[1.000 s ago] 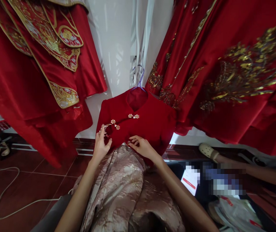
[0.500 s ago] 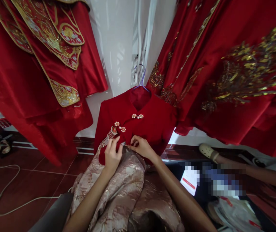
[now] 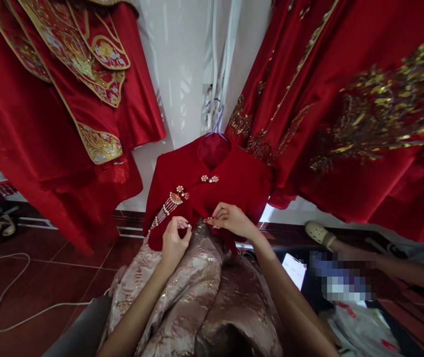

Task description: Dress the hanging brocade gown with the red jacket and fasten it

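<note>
A small red velvet jacket (image 3: 234,181) hangs on a purple hanger (image 3: 216,125) over a pale brocade skirt (image 3: 197,292). It bears pearl flower clasps (image 3: 207,178) and a beaded tassel (image 3: 165,210) on its left side. My left hand (image 3: 172,243) pinches one side of the lowest clasp at the jacket's front edge. My right hand (image 3: 232,220) pinches the matching side; the two clasp halves sit slightly apart between my fingers.
Large red gowns with gold embroidery hang at left (image 3: 48,99) and right (image 3: 345,99). A white cord (image 3: 7,297) loops on the dark red floor. Another person's leg and pale shoe (image 3: 318,232) lie at right, near a phone (image 3: 294,270) and bags.
My left hand let the tassel drop and moved right to the jacket's lower front. My right hand rose slightly, and the flaps now part at the lowest clasp.
</note>
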Demonstrator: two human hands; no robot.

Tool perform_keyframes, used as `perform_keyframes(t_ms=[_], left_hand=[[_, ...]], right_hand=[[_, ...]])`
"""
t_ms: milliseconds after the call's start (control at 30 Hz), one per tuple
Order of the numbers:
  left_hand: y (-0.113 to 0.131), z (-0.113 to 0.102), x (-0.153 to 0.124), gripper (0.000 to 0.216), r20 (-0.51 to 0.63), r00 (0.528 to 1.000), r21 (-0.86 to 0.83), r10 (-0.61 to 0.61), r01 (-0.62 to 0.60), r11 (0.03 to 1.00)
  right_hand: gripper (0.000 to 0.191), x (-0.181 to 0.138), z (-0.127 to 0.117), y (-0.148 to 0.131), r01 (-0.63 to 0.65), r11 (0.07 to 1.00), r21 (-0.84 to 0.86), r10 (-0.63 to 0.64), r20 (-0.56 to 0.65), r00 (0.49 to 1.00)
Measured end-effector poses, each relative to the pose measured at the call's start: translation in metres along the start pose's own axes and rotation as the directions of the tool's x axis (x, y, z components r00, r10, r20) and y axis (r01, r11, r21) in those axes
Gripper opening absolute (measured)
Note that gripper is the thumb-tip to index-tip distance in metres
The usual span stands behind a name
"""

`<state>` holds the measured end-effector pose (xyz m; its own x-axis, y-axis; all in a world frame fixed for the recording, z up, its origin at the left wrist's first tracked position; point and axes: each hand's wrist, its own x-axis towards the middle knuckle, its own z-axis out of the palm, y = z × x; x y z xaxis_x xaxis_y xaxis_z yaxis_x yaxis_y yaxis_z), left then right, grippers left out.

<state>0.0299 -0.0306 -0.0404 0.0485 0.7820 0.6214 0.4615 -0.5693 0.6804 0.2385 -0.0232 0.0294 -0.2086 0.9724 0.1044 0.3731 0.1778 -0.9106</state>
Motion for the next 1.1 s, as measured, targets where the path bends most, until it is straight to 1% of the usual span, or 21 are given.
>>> perform_keyframes(t_ms=[67, 133, 233, 333, 433, 533, 667, 800, 900, 1100], left_hand=[[-0.001, 0.001, -0.001, 0.010, -0.012, 0.999, -0.020, -0.039, 0.038, 0.999], [-0.001, 0.001, -0.001, 0.007, 0.000, 0.999, -0.015, -0.043, 0.043, 0.999], [0.000, 0.000, -0.001, 0.006, 0.021, 0.999, -0.005, -0.036, 0.037, 0.999], [0.001, -0.001, -0.001, 0.007, 0.014, 0.999, 0.029, -0.050, 0.049, 0.998], [0.001, -0.001, -0.001, 0.011, 0.004, 0.998, 0.021, -0.063, 0.062, 0.998], [0.002, -0.002, 0.000, 0.015, 0.007, 0.997, -0.021, -0.080, 0.080, 0.997], [0.005, -0.002, 0.000, 0.015, 0.010, 0.996, -0.059, -0.094, 0.095, 0.994], [0.004, -0.002, 0.001, 0.014, 0.016, 0.992, -0.117, -0.124, 0.125, 0.985], [0.000, -0.003, 0.002, 0.015, 0.039, 0.989, -0.158, -0.146, 0.150, 0.976], [-0.007, -0.004, 0.003, 0.014, 0.111, 0.986, -0.184, -0.125, 0.144, 0.972]], right_hand=[[0.032, -0.003, 0.003, -0.007, 0.019, 0.999, 0.032, -0.021, 0.053, 0.998], [0.031, -0.003, 0.011, -0.010, 0.044, 0.998, 0.043, -0.047, 0.060, 0.997], [0.030, -0.001, 0.028, -0.009, 0.078, 0.997, 0.016, -0.078, 0.021, 0.997], [0.028, 0.002, 0.045, -0.005, 0.113, 0.993, -0.014, -0.113, -0.002, 0.994], [0.023, 0.004, 0.055, -0.003, 0.156, 0.986, -0.054, -0.160, -0.062, 0.985], [0.017, 0.005, 0.057, -0.003, 0.174, 0.979, -0.110, -0.185, -0.109, 0.977], [0.013, 0.005, 0.055, -0.002, 0.178, 0.970, -0.165, -0.199, -0.121, 0.973], [0.010, 0.004, 0.057, -0.001, 0.191, 0.967, -0.170, -0.212, -0.117, 0.970], [0.008, 0.004, 0.058, -0.002, 0.176, 0.968, -0.180, -0.199, -0.124, 0.972], [0.007, 0.007, 0.058, 0.001, 0.149, 0.969, -0.195, -0.176, -0.127, 0.976]])
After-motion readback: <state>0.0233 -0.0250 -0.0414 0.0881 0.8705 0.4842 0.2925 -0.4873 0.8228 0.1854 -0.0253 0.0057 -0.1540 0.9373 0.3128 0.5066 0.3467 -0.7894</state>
